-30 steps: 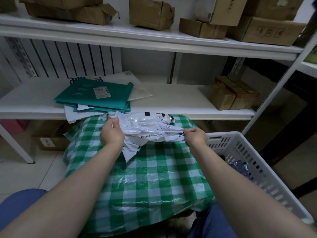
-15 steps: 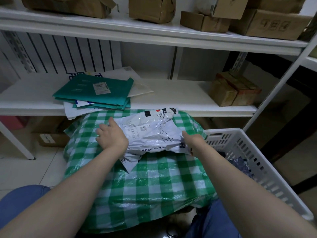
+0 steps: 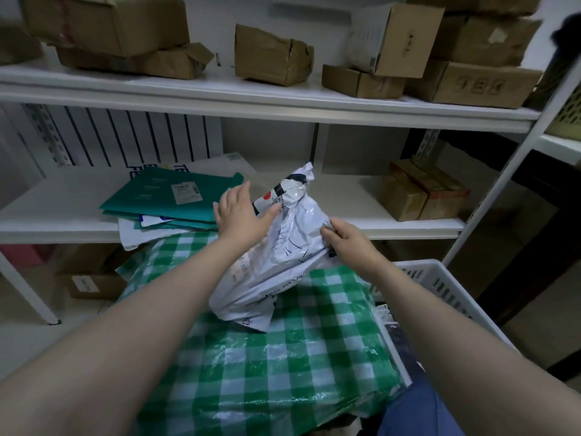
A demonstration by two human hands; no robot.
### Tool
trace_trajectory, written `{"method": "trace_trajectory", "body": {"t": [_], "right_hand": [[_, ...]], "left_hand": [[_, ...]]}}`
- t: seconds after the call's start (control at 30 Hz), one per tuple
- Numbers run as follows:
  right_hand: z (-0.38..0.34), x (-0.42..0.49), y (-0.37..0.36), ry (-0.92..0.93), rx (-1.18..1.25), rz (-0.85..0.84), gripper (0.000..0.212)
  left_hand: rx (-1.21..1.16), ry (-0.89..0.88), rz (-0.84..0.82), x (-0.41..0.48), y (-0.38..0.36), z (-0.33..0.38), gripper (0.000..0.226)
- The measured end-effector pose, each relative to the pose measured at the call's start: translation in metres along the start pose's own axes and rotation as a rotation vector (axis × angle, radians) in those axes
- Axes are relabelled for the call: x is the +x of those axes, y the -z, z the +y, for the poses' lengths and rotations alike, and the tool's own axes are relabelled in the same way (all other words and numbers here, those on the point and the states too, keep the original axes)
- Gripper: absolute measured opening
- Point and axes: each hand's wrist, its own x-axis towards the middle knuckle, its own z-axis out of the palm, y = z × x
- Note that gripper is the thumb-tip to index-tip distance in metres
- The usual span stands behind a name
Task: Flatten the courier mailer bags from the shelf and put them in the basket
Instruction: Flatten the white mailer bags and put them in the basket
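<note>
Mailer (image 3: 283, 247) (white, crumpled, black print) stands tilted on the checked bundle (image 3: 283, 372), in front of the shelf (image 3: 345, 190). The left hand (image 3: 240, 215) lies flat against its upper left side, fingers straight, and the right hand (image 3: 349, 240) pinches its right edge with curled fingers. The basket (image 3: 440, 287) sits just to the right.

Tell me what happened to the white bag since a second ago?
The white bag swung from lying sideways to tilted up on end. The left hand let go and presses it open-palmed; the right hand still pinches its edge. The teal mailers and basket stayed put.
</note>
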Motion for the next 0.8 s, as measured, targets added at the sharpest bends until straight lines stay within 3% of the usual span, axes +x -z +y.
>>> {"method": "trace_trajectory", "body": {"t": [0.1, 0.2, 0.27, 0.33, 0.47, 0.63, 0.8], "right_hand": [[-0.017, 0.006, 0.019, 0.065, -0.076, -0.04, 0.022], [-0.025, 0.009, 0.028, 0.104, -0.106, -0.012, 0.019], [-0.023, 0.013, 0.032, 0.125, -0.203, 0.04, 0.017], [-0.021, 0.017, 0.037, 0.137, -0.324, 0.144, 0.018], [-0.02, 0.02, 0.052, 0.104, -0.338, 0.348, 0.022], [-0.017, 0.021, 0.063, 0.071, -0.268, 0.393, 0.026], [-0.019, 0.018, 0.065, -0.12, -0.293, 0.503, 0.045]], "left_hand": [[-0.118, -0.023, -0.03, 0.022, 0.017, 0.018, 0.093], [-0.324, 0.003, -0.171, 0.031, 0.025, 0.026, 0.094], [-0.375, -0.006, -0.216, 0.026, 0.026, 0.03, 0.072], [-0.418, -0.026, -0.168, 0.021, 0.025, 0.033, 0.038], [-0.555, 0.007, 0.004, 0.017, 0.027, 0.025, 0.029], [-0.572, -0.003, 0.069, 0.014, 0.034, 0.013, 0.033], [-0.415, 0.033, 0.166, 0.016, 0.035, -0.006, 0.041]]}}
